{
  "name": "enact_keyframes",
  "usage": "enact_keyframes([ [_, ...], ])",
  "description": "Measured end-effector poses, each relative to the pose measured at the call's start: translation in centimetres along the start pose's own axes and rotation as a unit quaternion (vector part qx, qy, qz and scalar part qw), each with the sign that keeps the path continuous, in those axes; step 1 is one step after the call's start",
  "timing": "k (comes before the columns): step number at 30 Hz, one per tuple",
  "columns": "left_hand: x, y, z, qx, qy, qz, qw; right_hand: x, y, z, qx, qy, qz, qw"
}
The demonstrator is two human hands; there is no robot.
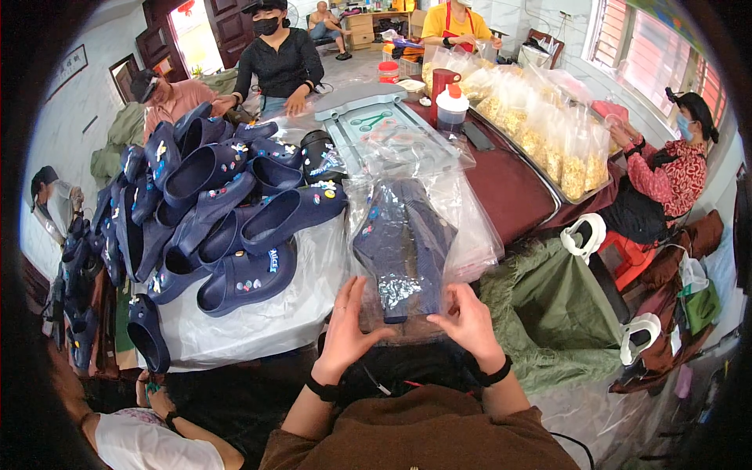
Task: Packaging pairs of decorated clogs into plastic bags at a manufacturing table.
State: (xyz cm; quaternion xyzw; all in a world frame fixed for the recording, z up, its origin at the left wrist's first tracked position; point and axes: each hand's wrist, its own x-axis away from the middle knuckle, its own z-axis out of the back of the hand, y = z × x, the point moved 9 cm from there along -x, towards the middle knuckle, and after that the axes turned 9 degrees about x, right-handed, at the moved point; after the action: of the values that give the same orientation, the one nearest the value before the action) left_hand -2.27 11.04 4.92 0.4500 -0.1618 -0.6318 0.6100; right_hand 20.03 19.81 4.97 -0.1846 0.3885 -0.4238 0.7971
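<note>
A pair of navy clogs (403,243) lies inside a clear plastic bag (474,235) on the table in front of me. My left hand (345,325) is beside the lower left of the bag, fingers stretched forward and thumb pointing inward. Near the bag's lower right corner is my right hand (468,323), its thumb and fingers apart. Neither hand grips anything; whether fingertips brush the plastic I cannot tell. To the left rises a big heap of loose navy clogs (211,180) with small colourful charms.
Behind the bag sits a grey plastic stand (384,125) with green scissors (372,121). A bottle of dark liquid (452,110) and a tray (560,192) of filled clear bags are beyond. An olive sack (548,305) hangs at right. Several people work around the table.
</note>
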Motion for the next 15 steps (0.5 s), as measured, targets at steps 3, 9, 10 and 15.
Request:
enact_keyframes([
  [3, -0.9, 0.8, -1.3, -0.018, -0.032, -0.029, 0.999, 0.2, 0.1, -1.5, 0.015, -0.061, 0.01, 0.998],
  [9, -0.1, -1.0, -3.8, 0.088, -0.068, 0.079, 0.991, 0.3, -0.6, -1.5, 0.001, -0.05, -0.002, 0.999],
  [10, 0.0, -1.0, -3.9, 0.088, -0.069, 0.079, 0.991, 0.4, -0.4, -1.5, 0.001, -0.05, -0.003, 0.999],
  [15, -0.3, -0.2, -2.8, 0.019, -0.027, 0.044, 0.999, 0.6, 0.8, -1.0, 0.005, -0.016, -0.024, 1.0],
])
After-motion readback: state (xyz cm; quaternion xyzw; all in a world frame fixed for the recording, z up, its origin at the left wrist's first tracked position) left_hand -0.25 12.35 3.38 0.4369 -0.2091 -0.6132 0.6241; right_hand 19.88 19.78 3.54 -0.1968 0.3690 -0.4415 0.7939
